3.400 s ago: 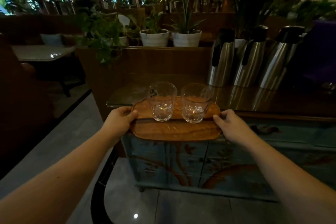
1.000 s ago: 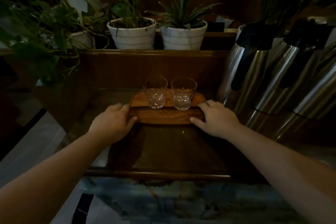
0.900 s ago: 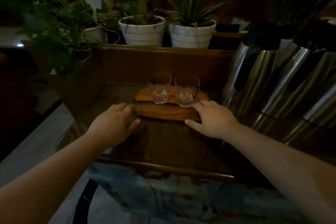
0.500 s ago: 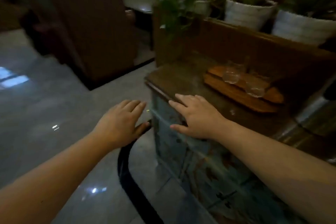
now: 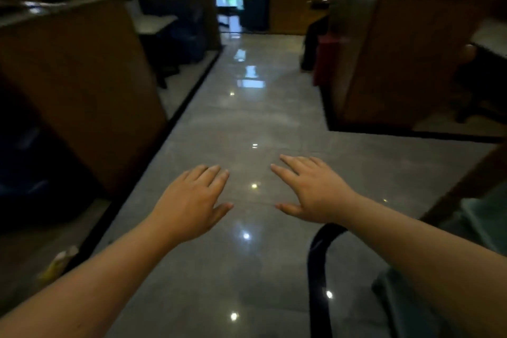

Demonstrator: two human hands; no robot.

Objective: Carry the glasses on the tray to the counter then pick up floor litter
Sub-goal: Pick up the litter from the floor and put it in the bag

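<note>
My left hand (image 5: 193, 202) and my right hand (image 5: 311, 188) hover palm down over a glossy grey tiled aisle (image 5: 247, 123), fingers spread, holding nothing. The tray and the glasses are out of view. A small yellowish piece of litter (image 5: 59, 265) lies on the floor at the lower left, beside the dark border strip and below my left forearm. A corner of the blue painted counter cabinet (image 5: 477, 222) shows at the right edge.
A tall brown booth back (image 5: 82, 85) lines the left of the aisle, another (image 5: 406, 57) the right, with tables behind them. A curved black band (image 5: 315, 269) crosses the floor under my right forearm. A red object (image 5: 325, 59) stands at the right booth's far end.
My hands let go of the tray after setting it on the counter. My view has swung left, away from the counter, down the aisle. Both hands now hang over the floor.
</note>
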